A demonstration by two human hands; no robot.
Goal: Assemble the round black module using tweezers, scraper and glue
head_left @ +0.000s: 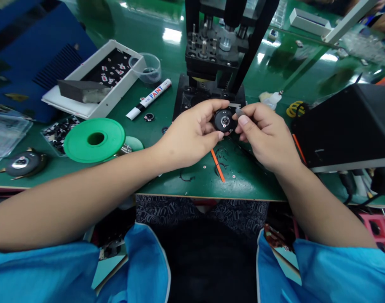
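Observation:
Between my hands, in front of the press, is a small round black device (pixel 223 120) with a shiny centre. My left hand (pixel 195 132) has its thumb and fingers closed round the device's left side. At its right edge, my right hand (pixel 265 134) pinches a small dark grey piece (pixel 239 112) between thumb and forefinger; what exactly that piece is I cannot make out. The other right fingertips are curled close to the device, and whether they touch it is hidden. An orange stick (pixel 217 165) lies on the green table (pixel 199 185) just below.
A black press (pixel 211 54) stands directly behind my hands. To the left are a green spool (pixel 110 130), a paint marker (pixel 150 99), a white tray (pixel 113 103) with small parts and a clear cup (pixel 150 69). A black box (pixel 347 126) stands at the right.

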